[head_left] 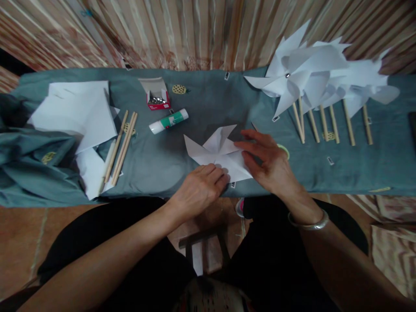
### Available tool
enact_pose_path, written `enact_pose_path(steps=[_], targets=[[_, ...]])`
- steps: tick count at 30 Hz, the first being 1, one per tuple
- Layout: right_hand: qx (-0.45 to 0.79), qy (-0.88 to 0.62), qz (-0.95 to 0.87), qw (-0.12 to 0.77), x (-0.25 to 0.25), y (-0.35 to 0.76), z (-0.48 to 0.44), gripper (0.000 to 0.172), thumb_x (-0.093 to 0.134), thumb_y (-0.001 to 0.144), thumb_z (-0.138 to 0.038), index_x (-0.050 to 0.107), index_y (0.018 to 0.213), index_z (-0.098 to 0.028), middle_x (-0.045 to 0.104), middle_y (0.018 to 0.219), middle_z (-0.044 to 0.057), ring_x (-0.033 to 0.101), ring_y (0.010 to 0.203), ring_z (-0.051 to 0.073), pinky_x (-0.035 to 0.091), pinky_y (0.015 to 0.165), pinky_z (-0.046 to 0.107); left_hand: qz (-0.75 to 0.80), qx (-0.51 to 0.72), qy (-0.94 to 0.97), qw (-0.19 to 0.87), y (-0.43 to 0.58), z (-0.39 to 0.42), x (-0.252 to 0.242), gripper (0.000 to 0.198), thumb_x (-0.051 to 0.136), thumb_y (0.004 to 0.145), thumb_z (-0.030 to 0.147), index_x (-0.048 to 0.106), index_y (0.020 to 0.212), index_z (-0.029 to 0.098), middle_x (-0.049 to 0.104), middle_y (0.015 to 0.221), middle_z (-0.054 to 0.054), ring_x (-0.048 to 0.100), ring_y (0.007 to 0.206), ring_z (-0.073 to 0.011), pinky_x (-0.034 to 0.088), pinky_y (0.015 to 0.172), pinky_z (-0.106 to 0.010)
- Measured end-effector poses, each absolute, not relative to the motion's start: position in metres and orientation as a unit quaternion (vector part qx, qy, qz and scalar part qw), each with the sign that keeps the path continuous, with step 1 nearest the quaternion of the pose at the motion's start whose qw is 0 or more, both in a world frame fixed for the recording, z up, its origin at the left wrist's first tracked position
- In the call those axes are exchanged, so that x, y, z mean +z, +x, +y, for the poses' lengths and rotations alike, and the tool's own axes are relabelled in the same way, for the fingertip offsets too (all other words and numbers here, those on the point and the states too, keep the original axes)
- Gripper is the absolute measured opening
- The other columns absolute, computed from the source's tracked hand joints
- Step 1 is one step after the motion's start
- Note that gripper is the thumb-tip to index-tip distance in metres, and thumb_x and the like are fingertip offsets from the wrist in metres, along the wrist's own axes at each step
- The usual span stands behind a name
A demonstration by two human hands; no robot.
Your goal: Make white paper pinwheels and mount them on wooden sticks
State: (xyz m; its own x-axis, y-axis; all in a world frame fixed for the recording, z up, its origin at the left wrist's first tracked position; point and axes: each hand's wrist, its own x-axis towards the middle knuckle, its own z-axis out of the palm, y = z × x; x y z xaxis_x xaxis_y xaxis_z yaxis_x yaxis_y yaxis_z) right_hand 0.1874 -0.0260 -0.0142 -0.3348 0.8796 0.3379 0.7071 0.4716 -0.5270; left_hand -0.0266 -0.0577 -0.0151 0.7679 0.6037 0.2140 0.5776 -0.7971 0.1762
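- Holding down a white, four-pointed folded-paper pinwheel [214,151], you have it flat near the front edge of the grey-green cloth-covered table [146,164], between your two hands.
- Its blades look mostly shaped and turned in toward the middle, so you seem well into the paper stage; no stick is on it, and you cannot tell whether its centre is fixed, as your fingers crowd that spot.
- Done, by the look of it: the cluster of white paper pinwheels on pale wooden sticks [312,73] at the far right, the front one showing a silvery pin at its hub.
- Left over: the pile of loose white paper sheets [78,112] on your left, with a few slim pale wooden sticks [121,151] beside it, some partly over the paper.
- Beyond the pinwheel lie a green-and-white glue stick [169,121] and an open red-and-white box of small metal pins [158,102].
- Your left hand [198,186] comes in low, palm down, fingers curled closed onto the pinwheel's lower part; the thumb's grip is hidden.
- Your right hand [269,160] arches in from the right, fingers spread and loose, tips at the right-hand blades without clenching them.
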Motion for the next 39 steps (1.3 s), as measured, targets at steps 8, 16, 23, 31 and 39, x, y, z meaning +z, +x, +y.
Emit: enact_pose_path(steps=[8, 16, 23, 31, 39], targets=[[0.172, -0.486, -0.810, 0.278, -0.015, 0.194, -0.029, 0.034, 0.051, 0.085, -0.013, 0.073, 0.107, -0.027, 0.063, 0.131, 0.006, 0.058, 0.122, 0.029, 0.047, 0.103, 0.055, 0.318, 0.152, 0.935, 0.034, -0.042, -0.059, -0.013, 0.017, 0.047, 0.096, 0.013, 0.064, 0.100, 0.012, 0.067, 0.090, -0.007, 0.061, 0.076, -0.0180, 0.053, 0.065, -0.031], [0.194, -0.489, -0.811, 0.254, -0.025, 0.198, -0.035, 0.033, 0.064, 0.085, -0.022, 0.068, 0.117, -0.029, 0.055, 0.142, 0.006, 0.052, 0.130, 0.031, 0.044, 0.109, 0.056, 0.333, 0.153, 0.929, 0.044, -0.048, -0.059, -0.009, 0.018, 0.047, 0.096, 0.013, 0.064, 0.092, 0.012, 0.068, 0.087, -0.006, 0.063, 0.073, -0.0164, 0.053, 0.059, -0.027], [0.220, -0.494, -0.803, 0.252, -0.020, 0.198, -0.037, 0.043, 0.066, 0.084, -0.022, 0.062, 0.127, -0.029, 0.051, 0.146, 0.009, 0.048, 0.135, 0.029, 0.039, 0.112, 0.056, 0.359, 0.160, 0.916, 0.083, -0.050, -0.059, -0.010, 0.025, 0.041, 0.098, 0.015, 0.065, 0.090, 0.013, 0.068, 0.086, -0.005, 0.065, 0.071, -0.0131, 0.053, 0.058, -0.024], [0.355, -0.475, -0.746, 0.301, -0.015, 0.197, -0.031, 0.007, 0.070, 0.083, -0.028, 0.075, 0.087, -0.030, 0.055, 0.143, 0.001, 0.054, 0.130, 0.029, 0.048, 0.105, 0.052, 0.349, 0.153, 0.921, 0.080, -0.050, -0.061, -0.007, 0.017, 0.047, 0.096, 0.013, 0.064, 0.092, 0.012, 0.068, 0.088, -0.006, 0.066, 0.074, -0.0161, 0.054, 0.060, -0.026], [0.308, -0.491, -0.759, 0.297, -0.013, 0.176, -0.028, 0.005, 0.067, 0.085, -0.028, 0.072, 0.086, -0.029, 0.053, 0.144, 0.001, 0.053, 0.131, 0.029, 0.051, 0.102, 0.049, 0.338, 0.162, 0.926, 0.051, -0.047, -0.065, -0.007, 0.016, 0.049, 0.095, 0.012, 0.061, 0.106, 0.009, 0.071, 0.095, -0.009, 0.068, 0.085, -0.0203, 0.059, 0.069, -0.031]])
